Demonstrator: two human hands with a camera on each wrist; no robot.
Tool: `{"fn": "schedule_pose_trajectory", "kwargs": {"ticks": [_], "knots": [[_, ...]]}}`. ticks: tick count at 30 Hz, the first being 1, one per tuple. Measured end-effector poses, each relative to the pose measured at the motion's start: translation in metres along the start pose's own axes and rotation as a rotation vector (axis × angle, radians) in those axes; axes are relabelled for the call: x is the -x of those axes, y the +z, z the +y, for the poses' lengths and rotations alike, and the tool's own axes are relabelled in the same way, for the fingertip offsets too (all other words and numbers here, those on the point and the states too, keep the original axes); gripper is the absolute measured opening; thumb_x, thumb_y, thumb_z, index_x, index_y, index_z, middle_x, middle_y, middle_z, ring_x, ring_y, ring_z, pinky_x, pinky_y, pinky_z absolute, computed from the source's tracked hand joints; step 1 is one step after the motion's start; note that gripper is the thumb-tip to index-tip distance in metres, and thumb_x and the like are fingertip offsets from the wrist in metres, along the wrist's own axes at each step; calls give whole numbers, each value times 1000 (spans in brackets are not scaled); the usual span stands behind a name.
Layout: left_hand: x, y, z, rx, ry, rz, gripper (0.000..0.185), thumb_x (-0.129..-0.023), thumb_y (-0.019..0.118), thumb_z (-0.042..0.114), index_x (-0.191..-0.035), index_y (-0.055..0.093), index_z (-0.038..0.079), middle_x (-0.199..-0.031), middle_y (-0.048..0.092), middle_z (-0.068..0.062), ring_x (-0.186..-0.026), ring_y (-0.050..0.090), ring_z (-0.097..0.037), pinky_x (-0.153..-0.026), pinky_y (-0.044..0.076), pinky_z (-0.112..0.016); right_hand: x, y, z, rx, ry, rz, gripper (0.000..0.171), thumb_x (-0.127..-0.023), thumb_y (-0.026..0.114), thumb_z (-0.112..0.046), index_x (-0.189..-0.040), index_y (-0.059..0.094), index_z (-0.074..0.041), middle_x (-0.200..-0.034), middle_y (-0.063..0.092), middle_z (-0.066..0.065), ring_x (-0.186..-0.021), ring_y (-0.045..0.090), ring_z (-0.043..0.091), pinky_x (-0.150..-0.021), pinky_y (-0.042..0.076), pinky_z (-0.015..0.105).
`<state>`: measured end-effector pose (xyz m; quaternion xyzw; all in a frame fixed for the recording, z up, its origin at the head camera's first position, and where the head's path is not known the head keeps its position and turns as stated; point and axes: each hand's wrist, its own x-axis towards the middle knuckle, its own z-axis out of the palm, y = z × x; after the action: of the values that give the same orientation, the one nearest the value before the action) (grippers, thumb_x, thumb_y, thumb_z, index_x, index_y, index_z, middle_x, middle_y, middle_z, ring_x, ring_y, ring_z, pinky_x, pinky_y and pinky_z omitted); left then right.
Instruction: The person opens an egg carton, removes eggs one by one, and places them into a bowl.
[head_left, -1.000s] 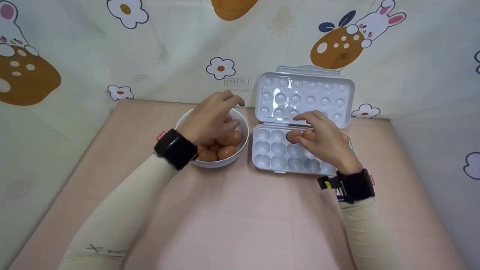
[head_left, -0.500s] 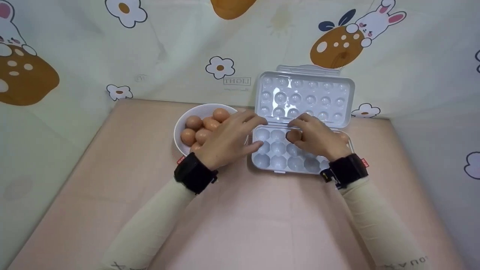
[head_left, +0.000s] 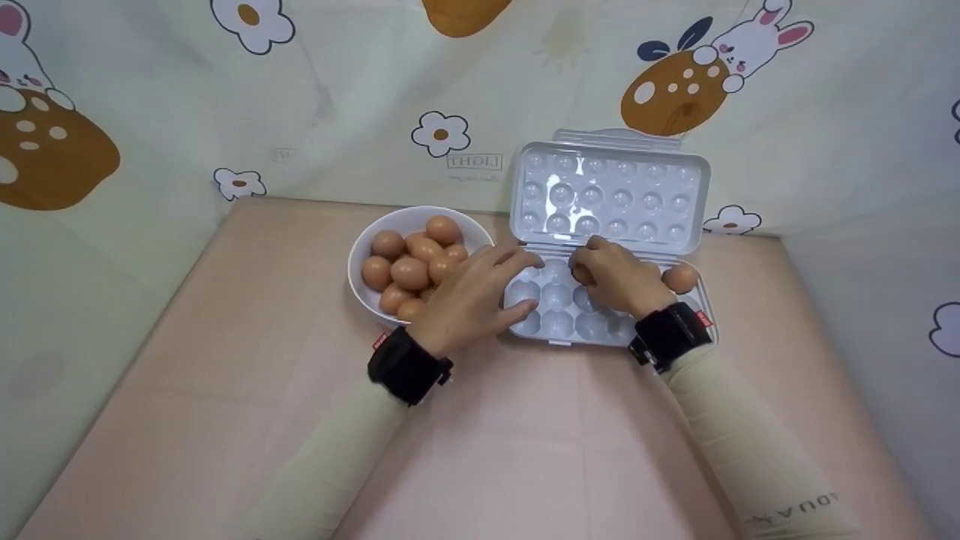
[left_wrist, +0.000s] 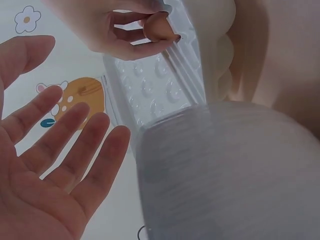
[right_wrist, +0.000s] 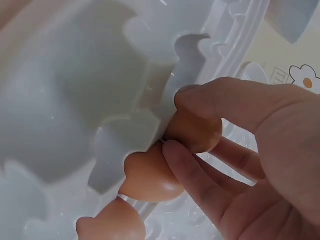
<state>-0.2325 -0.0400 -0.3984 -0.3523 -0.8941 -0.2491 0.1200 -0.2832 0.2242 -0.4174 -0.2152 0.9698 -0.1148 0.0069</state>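
An egg (right_wrist: 192, 131) sits pinched in the right hand (head_left: 615, 277), low over a back-row cup of the open egg tray (head_left: 559, 326) on the bench (head_left: 480, 442). It is best lowered straight, blunt end seated, before the fingers ease off. The left hand (head_left: 472, 300) lies spread and empty against the tray's left edge, beside the bowl (head_left: 360, 251) of eggs; it can steady the tray.

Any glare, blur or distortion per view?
Head: glare on the open lid, wide-angle bending at the edges, otherwise sharp. Left wrist: a blurred grey shape fills the lower right; the left hand is soft. Right wrist: the egg is fairly sharp, the tray washed out.
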Motion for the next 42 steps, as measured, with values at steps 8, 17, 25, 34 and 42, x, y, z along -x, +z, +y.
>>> {"fn": "schedule_pose_trajectory", "kwargs": {"ticks": [8, 17, 25, 34, 42], "knots": [[1, 7, 0, 12, -1, 4, 44, -98, 77, 35, -138, 64, 21, -141, 63, -2, -119, 63, -22, -104, 52, -37, -3, 2, -1, 26, 45, 17, 27, -86, 71, 9, -104, 76, -11, -100, 60, 7, -89, 60, 28, -66, 48, 44], [2, 7, -3, 9, -11, 37, 45, -98, 77, 34, -140, 64, 21, -141, 64, -1, -123, 62, -20, -104, 53, -34, 1, -8, -3, -97, -60, 156, 24, -85, 72, 9, -106, 77, -2, -96, 62, 12, -87, 58, 29, -78, 52, 40], [2, 5, -6, 41, 17, 118, 47, -96, 80, 27, -139, 65, 16, -136, 65, -2, -119, 62, -19, -100, 53, -32, 13, -26, -23, -190, -107, 350, 23, -85, 74, 8, -106, 74, -1, -98, 67, 14, -89, 60, 29, -79, 53, 40], [-1, 3, -6, 50, 30, 157, 48, -94, 81, 24, -138, 64, 15, -134, 64, -4, -119, 63, -24, -104, 52, -34, 32, -31, -46, -410, -61, 409, 35, -86, 84, 2, -119, 72, -1, -113, 71, 13, -100, 70, 26, -87, 63, 38], [-2, 2, -2, 76, 51, 190, 55, -92, 85, 28, -139, 61, 13, -135, 64, -4, -121, 63, -20, -106, 51, -31, 47, -37, -61, -651, -38, 361, 38, -90, 85, -7, -124, 68, -6, -121, 70, 7, -109, 72, 23, -90, 61, 27]]}}
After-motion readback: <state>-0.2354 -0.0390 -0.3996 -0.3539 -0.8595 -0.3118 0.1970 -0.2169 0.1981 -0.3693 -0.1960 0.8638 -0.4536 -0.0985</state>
